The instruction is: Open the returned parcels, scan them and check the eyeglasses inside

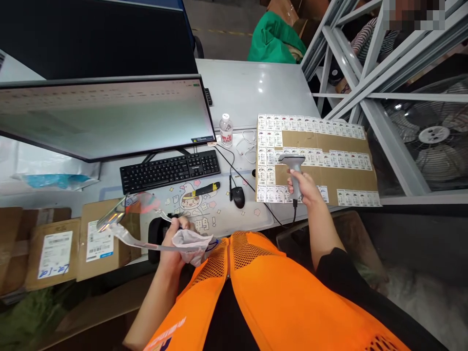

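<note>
My right hand (306, 187) is wrapped round the grip of a grey barcode scanner (293, 165). The scanner's head is over a brown cardboard sheet (329, 175) covered with rows of white barcode labels. A black cable hangs from the scanner's base. My left hand (176, 239) is closed on a crumpled clear plastic bag (146, 222) near the desk's front edge. The bag stretches to the left, over a cardboard parcel (106, 239) with a white shipping label.
On the desk (248, 87) stand a wide monitor (102, 114), a black keyboard (170, 169), a black mouse (238, 196), a water bottle (226, 130) and a white cable. More labelled parcels (51, 251) lie at the left. A metal frame and a fan (433, 141) are at the right.
</note>
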Motion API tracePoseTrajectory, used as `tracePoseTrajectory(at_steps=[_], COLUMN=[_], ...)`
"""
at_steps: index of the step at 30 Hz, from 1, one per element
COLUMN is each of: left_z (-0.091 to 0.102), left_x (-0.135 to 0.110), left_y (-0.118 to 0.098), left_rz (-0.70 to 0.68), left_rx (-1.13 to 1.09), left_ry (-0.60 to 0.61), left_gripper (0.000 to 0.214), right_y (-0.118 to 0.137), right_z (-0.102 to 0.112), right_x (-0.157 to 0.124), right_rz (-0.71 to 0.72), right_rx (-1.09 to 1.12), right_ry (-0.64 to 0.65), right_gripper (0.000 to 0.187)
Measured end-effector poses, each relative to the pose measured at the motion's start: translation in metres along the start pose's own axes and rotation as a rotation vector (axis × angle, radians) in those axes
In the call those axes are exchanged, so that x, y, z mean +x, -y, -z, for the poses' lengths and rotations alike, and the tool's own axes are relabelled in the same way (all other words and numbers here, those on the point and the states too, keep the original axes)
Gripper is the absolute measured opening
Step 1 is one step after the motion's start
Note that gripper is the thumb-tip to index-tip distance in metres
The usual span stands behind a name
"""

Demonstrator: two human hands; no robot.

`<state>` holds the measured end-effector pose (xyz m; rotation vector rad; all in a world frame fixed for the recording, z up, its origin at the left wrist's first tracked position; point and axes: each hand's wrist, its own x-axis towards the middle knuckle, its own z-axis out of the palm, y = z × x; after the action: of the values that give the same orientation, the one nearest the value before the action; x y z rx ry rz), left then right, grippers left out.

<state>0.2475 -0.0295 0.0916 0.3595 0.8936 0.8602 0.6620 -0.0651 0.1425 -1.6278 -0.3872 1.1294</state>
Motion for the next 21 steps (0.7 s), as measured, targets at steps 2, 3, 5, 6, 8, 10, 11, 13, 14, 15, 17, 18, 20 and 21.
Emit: tracePoseTrajectory(at_steps=[2,3,5,6,8,10,11,13,14,15,17,18,20,21], left_z=[-0.005,-0.006,-0.009,-0.010,-0.012,-0.012,-0.012,-0.009,-0.007,-0.004,0.000,0.001,0.002,0.000], left_x=[0.004,0.006,0.009,0.010,0.011,0.012,0.012,0.014,0.015,0.017,0.019,0.018,0.014,0.011], left_y=[0.002,0.003,0.005,0.005,0.006,0.006,0.007,0.010,0.011,0.013,0.016,0.016,0.016,0.014], left_rz=[-0.007,-0.011,-0.017,-0.020,-0.027,-0.033,-0.035,-0.039,-0.046,-0.058,-0.084,-0.092,-0.091,-0.084], left_rx=[0.000,0.000,0.004,0.005,0.003,-0.006,-0.008,-0.005,-0.001,0.001,-0.003,-0.006,-0.006,-0.003], left_ry=[0.013,0.029,0.067,0.080,0.078,0.056,0.052,0.068,0.081,0.089,0.086,0.075,0.051,0.047], left_gripper=[0.046,0.047,0.048,0.048,0.048,0.048,0.048,0.048,0.048,0.048,0.048,0.048,0.050,0.051], right_y=[-0.002,-0.003,-0.004,-0.004,-0.003,0.000,0.001,0.002,0.002,0.002,0.002,0.001,-0.002,-0.004], right_z=[-0.003,-0.006,-0.010,-0.012,-0.016,-0.020,-0.021,-0.023,-0.024,-0.024,-0.024,-0.024,-0.024,-0.025], right_x=[0.005,0.007,0.010,0.011,0.011,0.010,0.010,0.010,0.011,0.012,0.012,0.010,0.004,0.001], right_rz=[-0.010,-0.015,-0.021,-0.025,-0.039,-0.057,-0.065,-0.082,-0.088,-0.091,-0.078,-0.065,-0.038,-0.029], right_rx=[-0.019,-0.031,-0.058,-0.072,-0.102,-0.127,-0.137,-0.154,-0.159,-0.162,-0.162,-0.164,-0.174,-0.188], right_ry=[0.026,0.036,0.042,0.043,0.047,0.048,0.044,0.028,0.021,0.015,0.007,-0.001,-0.021,-0.029], right_gripper=[0.045,0.045,0.044,0.043,0.039,0.036,0.036,0.036,0.037,0.038,0.039,0.040,0.044,0.047])
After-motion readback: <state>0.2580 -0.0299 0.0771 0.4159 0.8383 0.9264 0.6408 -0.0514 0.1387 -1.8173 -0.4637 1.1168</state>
